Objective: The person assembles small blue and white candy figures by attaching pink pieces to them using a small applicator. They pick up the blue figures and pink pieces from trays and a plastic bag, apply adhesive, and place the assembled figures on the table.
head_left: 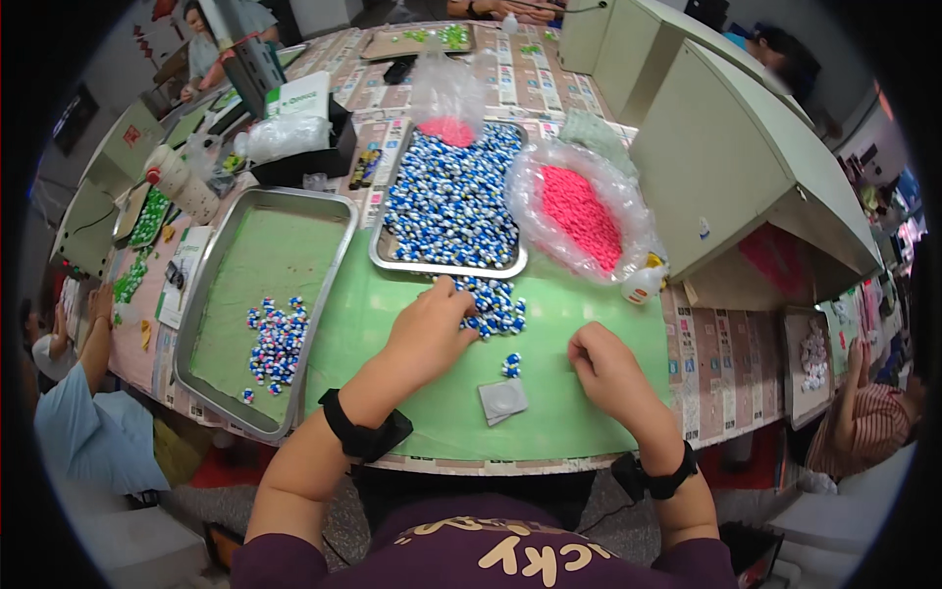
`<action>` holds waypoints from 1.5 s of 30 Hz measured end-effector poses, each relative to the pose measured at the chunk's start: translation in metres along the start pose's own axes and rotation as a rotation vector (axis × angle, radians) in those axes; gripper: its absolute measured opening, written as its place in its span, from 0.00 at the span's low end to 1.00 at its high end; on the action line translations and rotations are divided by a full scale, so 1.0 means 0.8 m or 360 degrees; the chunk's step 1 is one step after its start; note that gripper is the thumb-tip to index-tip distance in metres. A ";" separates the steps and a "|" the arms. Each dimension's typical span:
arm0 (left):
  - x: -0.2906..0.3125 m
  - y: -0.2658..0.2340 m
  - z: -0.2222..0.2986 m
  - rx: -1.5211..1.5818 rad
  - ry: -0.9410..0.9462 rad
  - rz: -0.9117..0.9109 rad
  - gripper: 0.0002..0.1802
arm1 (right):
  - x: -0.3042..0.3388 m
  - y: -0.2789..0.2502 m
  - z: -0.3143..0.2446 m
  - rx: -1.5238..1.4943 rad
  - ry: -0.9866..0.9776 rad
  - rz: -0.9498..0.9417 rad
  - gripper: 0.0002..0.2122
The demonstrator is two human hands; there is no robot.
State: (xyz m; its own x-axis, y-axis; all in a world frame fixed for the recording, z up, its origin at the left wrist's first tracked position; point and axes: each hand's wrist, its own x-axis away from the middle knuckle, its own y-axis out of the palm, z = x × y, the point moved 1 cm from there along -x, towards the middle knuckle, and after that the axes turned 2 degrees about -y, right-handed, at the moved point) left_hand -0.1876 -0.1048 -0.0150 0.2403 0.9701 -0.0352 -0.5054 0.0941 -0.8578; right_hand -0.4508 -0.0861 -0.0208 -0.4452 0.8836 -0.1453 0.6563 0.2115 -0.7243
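My left hand [432, 334] reaches over the near mat, its bent fingers at the left side of a loose pile of small blue-and-white pieces [498, 309]. The fingers curl together, and what lies between them is hidden. Farther right, my right hand [610, 365] is held above the mat with fingers curled in and pressed toward the thumb; whatever it pinches is too small to name. Between the hands lie a few of the same pieces [511, 365] and a small grey square block [503, 401] with a round mark on top.
A metal tray [446, 268] heaped with blue-and-white pieces stands ahead. Beside it, a clear plastic bag [636, 211] holds pink pieces, near a small white bottle [645, 280]. The left tray [339, 221] holds a cluster of finished-looking pieces [278, 342]. A grey cabinet [751, 157] stands right. Other people sit around.
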 end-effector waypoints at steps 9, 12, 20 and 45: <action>0.009 -0.011 -0.005 0.0207 0.0102 0.0320 0.05 | 0.010 -0.015 -0.002 -0.0181 0.0108 0.0001 0.08; 0.031 -0.039 0.001 0.0614 0.0008 0.0313 0.02 | 0.005 0.000 -0.003 -0.0188 0.0096 0.0000 0.07; 0.084 -0.009 -0.026 0.1490 -0.0538 0.0383 0.07 | -0.006 0.006 0.000 -0.0105 0.0181 -0.0006 0.06; 0.216 0.049 0.008 0.0478 0.0236 -0.1480 0.23 | 0.002 0.015 0.008 -0.0155 0.0192 0.0019 0.04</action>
State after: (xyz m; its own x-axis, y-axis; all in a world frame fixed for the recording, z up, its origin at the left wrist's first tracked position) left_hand -0.1712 0.0681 -0.0518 0.7393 0.4450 0.5055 -0.2469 0.8774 -0.4113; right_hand -0.4474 -0.0848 -0.0344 -0.3644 0.9288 -0.0674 0.7198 0.2350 -0.6532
